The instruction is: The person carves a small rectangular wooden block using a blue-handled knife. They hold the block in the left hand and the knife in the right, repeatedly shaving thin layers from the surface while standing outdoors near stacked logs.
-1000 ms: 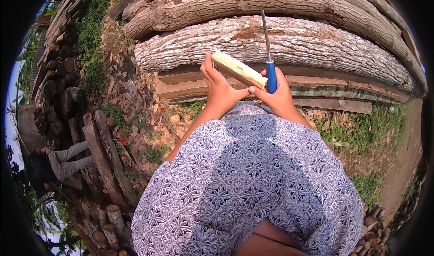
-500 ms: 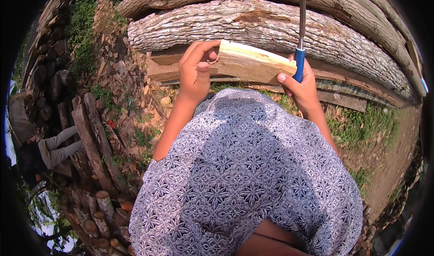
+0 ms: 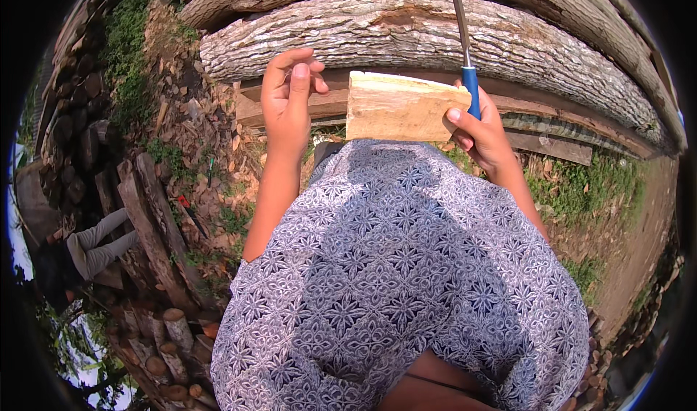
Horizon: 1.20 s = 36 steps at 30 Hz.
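A pale, rough-cut block of wood (image 3: 396,111) is held up in front of my lap, its broad face toward me and its top edge split and uneven. My right hand (image 3: 485,139) grips its right end, thumb across the face. The same hand also holds a chisel (image 3: 471,91) by its blue handle, the steel blade pointing up and away. To the left of the block, my left hand (image 3: 288,110) is raised with fingers loosely bent and apart, touching nothing. The fingers behind the block are partly hidden.
Beyond my hands lie thick bark-covered logs (image 3: 327,30) and sawn planks (image 3: 552,148). More timbers (image 3: 156,229) and stacked cut logs (image 3: 174,331) are at the left, near another person's legs (image 3: 102,237). A small red object (image 3: 184,201) lies on the leafy ground.
My left hand has let go of the block's left end and moved left. The block has turned to show more of its broad face, and the chisel has tilted left with it.
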Available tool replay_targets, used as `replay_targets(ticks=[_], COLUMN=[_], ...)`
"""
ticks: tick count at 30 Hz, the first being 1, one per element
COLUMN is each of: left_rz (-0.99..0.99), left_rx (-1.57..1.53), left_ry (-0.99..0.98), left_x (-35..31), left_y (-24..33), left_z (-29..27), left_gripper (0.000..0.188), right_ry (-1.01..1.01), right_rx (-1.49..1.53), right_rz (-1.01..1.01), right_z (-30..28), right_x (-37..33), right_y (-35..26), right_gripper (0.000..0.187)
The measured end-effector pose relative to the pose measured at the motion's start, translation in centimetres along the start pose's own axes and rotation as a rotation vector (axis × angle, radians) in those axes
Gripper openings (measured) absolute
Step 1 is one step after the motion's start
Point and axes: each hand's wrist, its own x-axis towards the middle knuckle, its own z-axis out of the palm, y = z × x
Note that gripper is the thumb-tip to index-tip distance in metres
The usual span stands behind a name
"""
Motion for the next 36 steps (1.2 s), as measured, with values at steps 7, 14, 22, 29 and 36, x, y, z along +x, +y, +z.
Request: replay_targets(ticks=[7,14,22,29,36], left_rz=[-0.233,-0.779,-0.702,-0.514,-0.328], left_rx=[0.113,-0.703,-0.690,-0.297,-0.226], left_ry=[-0.501,0.001,-0.040,-0.201,-0.318], left_x=[-1.3,-2.2,-3.6,-5.8,-6.1], left_y=[1.4,-0.2,-0.9,1.7,2.7], left_z=[0.6,1.1,1.9,6.2,6.6], left_gripper=[0.051,0.038,0.048,0.074,0.067], right_ry=[0.018,0.281,0.116,0.021,-0.108], right_rx=[-0.062,-0.068,-0.055,0.027,0.263], right_rz=[0.006,-0.039,0.045,0.109,0.088], right_z=[0.8,1.6,1.5,2.3,3.9], right_x=[0.6,2.9,2.1,4.2,3.4], right_y=[0.7,2.0,3.5,6.1,5.1], right_gripper=[0.051,0.041,0.037,0.040,0.039])
